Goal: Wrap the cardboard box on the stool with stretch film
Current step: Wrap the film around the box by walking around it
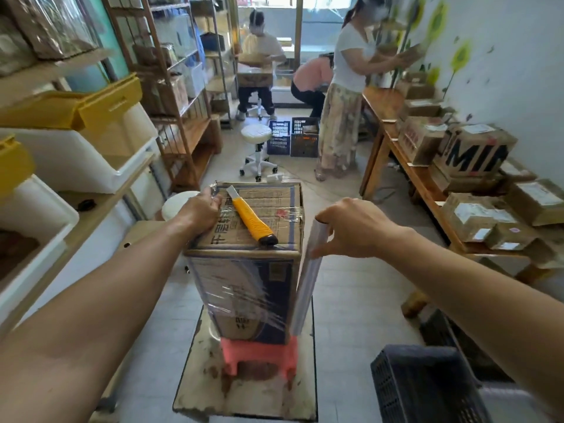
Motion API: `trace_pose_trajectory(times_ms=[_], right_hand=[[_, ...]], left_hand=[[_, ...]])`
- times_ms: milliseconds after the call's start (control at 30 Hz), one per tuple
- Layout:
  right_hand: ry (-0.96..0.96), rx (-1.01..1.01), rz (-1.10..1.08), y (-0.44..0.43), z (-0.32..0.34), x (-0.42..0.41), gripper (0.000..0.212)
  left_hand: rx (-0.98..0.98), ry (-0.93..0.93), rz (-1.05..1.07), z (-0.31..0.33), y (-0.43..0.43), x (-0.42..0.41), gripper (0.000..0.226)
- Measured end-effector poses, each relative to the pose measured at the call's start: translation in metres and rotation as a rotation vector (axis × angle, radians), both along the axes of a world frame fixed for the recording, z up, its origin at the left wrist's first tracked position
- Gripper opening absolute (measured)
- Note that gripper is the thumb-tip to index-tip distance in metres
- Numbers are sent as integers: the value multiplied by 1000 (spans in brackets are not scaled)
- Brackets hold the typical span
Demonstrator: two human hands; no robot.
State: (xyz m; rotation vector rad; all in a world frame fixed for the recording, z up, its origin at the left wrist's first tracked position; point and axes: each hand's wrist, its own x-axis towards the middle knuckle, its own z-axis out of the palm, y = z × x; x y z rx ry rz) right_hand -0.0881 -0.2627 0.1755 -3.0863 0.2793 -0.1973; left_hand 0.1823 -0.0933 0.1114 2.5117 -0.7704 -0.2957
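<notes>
A dark plastic crate (427,386) sat at the lower right of the frame, close to the right forearm. A wooden bench (406,166) loaded with taped parcels (476,154) ran up the right side. Shelving with white and yellow bins (100,117) filled the left. Further back, a white swivel stool (257,135) stood in the aisle, and three people worked near the top of the frame.

At centre, the cardboard box (244,264) stood upright on a small pink stool (259,355), its long axis vertical, its top face running away from the camera. The stool rested on a stained board (195,389). A yellow utility knife (251,215) lay diagonally on the box top, blade end toward the upper left.

Stretch film (247,297) already clung across the near face. The left hand (200,210) was closed over the box's far left top edge, pinching the film there. The right hand (351,227) gripped the top of the film roll (308,276), which stood nearly upright just beside the box's right near corner.
</notes>
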Motion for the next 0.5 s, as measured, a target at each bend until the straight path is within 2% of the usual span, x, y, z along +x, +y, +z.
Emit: trace_pose_trajectory(times_ms=[100,167,233,300,400,500], right_hand=[[17,42,30,-10,-3,12,40],[51,175,15,-13,-6,20,32],[133,325,-21,-17,-8,27,28],[254,370,-19,-22,-6,32,26],[378,318,41,-29,6,36,29],[374,172,121,-32,19,34,27]], left_hand=[[-8,17,2,-1,0,3,45],[-19,28,0,-2,0,6,46],[-23,46,-2,-5,0,11,47],[-21,61,1,-5,0,12,47],[-6,58,14,-1,-2,6,48],[32,37,38,1,-6,-1,51]])
